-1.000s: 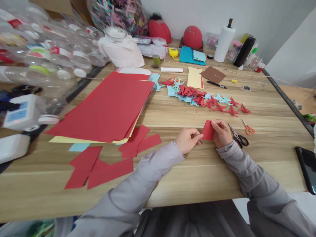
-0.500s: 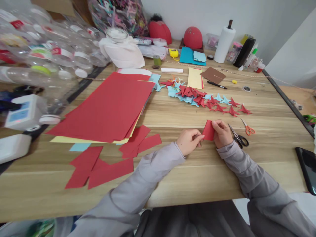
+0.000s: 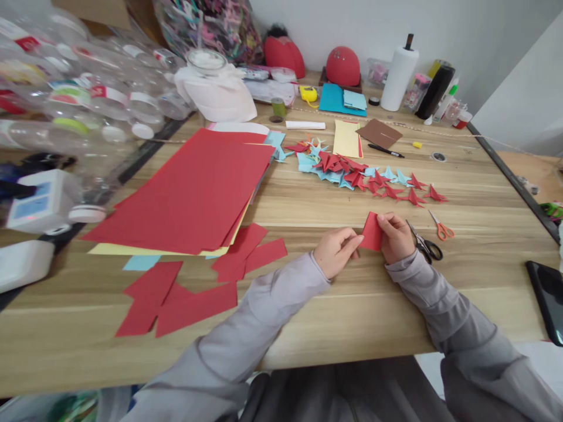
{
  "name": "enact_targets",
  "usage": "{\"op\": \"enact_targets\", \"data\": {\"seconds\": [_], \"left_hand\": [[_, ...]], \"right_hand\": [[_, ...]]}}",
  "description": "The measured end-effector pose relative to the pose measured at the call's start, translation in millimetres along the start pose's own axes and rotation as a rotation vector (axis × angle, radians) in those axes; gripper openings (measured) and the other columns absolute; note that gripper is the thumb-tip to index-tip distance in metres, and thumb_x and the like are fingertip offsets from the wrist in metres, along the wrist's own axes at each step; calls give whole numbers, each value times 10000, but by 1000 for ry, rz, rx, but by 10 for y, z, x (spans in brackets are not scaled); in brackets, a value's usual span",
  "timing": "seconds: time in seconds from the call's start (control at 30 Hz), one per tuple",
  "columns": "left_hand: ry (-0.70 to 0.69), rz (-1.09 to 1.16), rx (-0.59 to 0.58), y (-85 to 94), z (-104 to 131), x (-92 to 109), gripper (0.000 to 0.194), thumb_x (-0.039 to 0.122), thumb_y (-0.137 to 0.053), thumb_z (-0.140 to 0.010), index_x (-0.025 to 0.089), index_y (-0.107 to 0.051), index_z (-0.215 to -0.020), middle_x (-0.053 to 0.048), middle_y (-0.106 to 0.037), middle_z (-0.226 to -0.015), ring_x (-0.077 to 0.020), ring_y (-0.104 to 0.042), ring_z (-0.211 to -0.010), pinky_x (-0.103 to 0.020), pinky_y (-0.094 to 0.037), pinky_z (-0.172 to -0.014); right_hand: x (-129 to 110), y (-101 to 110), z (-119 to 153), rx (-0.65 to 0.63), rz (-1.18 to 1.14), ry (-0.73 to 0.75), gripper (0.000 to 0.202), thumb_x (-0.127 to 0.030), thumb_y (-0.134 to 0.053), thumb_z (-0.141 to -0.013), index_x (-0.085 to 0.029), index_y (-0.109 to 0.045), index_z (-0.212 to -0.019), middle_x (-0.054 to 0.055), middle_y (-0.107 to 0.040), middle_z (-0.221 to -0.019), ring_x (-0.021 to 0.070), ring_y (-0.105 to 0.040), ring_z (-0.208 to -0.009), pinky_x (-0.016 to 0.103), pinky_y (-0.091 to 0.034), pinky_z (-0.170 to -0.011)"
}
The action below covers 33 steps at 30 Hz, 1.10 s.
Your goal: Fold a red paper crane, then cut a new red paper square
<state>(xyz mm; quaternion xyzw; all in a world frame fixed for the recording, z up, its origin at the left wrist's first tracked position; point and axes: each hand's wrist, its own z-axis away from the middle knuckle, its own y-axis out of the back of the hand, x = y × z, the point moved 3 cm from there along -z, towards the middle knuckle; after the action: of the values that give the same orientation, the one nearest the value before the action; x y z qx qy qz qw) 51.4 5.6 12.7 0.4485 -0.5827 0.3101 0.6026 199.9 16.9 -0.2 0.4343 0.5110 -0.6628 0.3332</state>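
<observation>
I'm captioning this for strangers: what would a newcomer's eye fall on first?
Probably the big red-topped paper stack on the left of the table. Next, perhaps, the red and blue folded figures to its right, then the small red paper in the right hand, the left hand at its edge.

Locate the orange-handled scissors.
In the head view, the orange-handled scissors lie on the wooden table right of centre, just right of the black-handled scissors; the right hand is on the black pair's left.
</observation>
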Motion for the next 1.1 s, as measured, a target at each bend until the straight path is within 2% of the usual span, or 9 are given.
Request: {"op": "enact_targets", "data": {"seconds": [0.1,0.27,0.4,0.53,0.7,1.1], "left_hand": [[-9,82,87,25,-21,-26,226,384,-601,-759,164,-558,-784,1,-598,-665,-106,-538,-574,-230,-416,-571],[5,155,167,76,-68,-62,223,351,-659,-697,159,-549,-674,47,-488,-559,-80,-432,-521,-214,-358,-529],[19,282,226,133,-88,-55,249,369,-694,-665,154,-575,-702,24,-577,-641,-92,-506,-599,-225,-414,-606],[3,282,238,167,-95,-39,256,305,-755,-594,148,-642,-761,-10,-652,-713,-115,-560,-650,-245,-450,-648],[-43,270,199,171,-100,-21,143,274,-747,-619,153,-683,-663,-31,-679,-686,-133,-595,-664,-265,-476,-678],[-68,306,161,187,-111,-21,159,313,-749,-635,160,-705,-636,-28,-663,-654,-123,-582,-641,-257,-469,-653]], "right_hand": [[-5,-21,44,-104,125,35,292,-400,-804,-557,-202,-589,-575,-50,-553,-539,83,-441,-495,233,-358,-487],[-12,-88,126,-265,270,65,256,-435,-758,-629,-211,-644,-675,-30,-603,-596,99,-486,-518,250,-405,-512],[-10,-116,147,-318,304,103,242,-392,-783,-605,-206,-644,-674,-10,-647,-652,122,-549,-588,270,-453,-582],[6,-96,161,-363,430,197,205,-367,-740,-673,-184,-647,-659,-4,-618,-610,111,-521,-564,258,-425,-558],[-10,-98,195,-420,524,297,162,-323,-718,-709,-172,-665,-682,13,-608,-628,111,-517,-580,258,-408,-564],[-85,-139,224,-384,573,443,165,-315,-704,-726,-184,-656,-637,15,-603,-588,118,-523,-556,262,-420,-545]]}}
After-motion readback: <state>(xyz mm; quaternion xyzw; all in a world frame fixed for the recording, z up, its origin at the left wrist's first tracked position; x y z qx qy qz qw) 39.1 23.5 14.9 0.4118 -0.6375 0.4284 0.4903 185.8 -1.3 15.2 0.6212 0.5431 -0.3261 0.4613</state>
